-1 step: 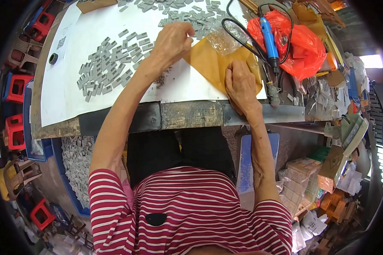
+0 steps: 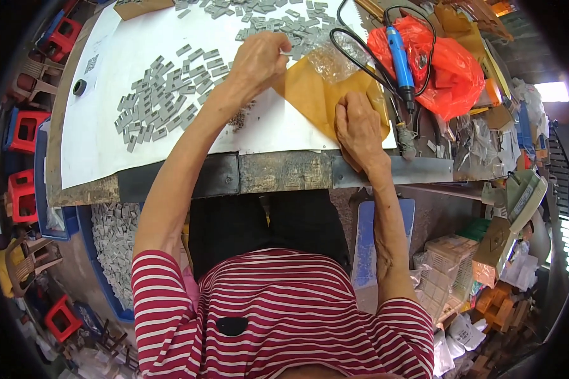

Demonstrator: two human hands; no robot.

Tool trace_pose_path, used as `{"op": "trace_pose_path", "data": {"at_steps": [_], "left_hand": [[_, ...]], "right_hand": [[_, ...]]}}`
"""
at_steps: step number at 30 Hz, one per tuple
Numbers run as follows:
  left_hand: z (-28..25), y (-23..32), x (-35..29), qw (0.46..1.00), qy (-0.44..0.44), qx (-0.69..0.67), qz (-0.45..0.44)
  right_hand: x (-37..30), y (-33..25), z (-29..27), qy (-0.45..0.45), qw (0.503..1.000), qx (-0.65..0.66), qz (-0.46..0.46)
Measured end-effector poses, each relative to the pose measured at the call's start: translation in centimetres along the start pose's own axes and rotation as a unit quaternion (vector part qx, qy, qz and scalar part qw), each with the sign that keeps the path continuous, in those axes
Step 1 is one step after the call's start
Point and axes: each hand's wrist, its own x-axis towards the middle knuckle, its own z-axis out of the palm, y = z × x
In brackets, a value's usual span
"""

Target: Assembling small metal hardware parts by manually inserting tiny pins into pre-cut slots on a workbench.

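My left hand [image 2: 258, 62] reaches over the white sheet [image 2: 101, 151] with its fingers curled together, beside the brown paper [image 2: 310, 95]. Whatever those fingers hold, if anything, is hidden. Small grey rectangular pieces [image 2: 164, 95] lie scattered to its left, and another group of grey pieces [image 2: 284, 28] lies beyond it. Below my left wrist is a little heap of tiny dark parts [image 2: 237, 119], perhaps screws. My right hand [image 2: 359, 126] rests closed on the brown paper near the bench's front edge, its fingertips tucked out of sight.
A blue electric screwdriver [image 2: 399, 57] with a black cable lies across a red plastic bag [image 2: 449, 69]. Clear plastic wrap [image 2: 341, 57] sits on the brown paper. A black tape roll [image 2: 79, 87] is at left. Below the bench stands a blue bin [image 2: 129, 314] of grey pieces.
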Motion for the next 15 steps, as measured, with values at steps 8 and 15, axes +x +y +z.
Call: {"op": "trace_pose_path", "data": {"at_steps": [8,15], "left_hand": [[2.6,-0.7,2.1,0.997,0.034,0.043,0.052],[3.9,-0.5,2.3,0.993,0.031,0.091,0.074]], "right_hand": [[-1.2,0.4,-1.4,-0.055,0.945,0.271,0.174],[-1.3,0.4,-2.6,-0.072,0.821,0.469,0.317]]}}
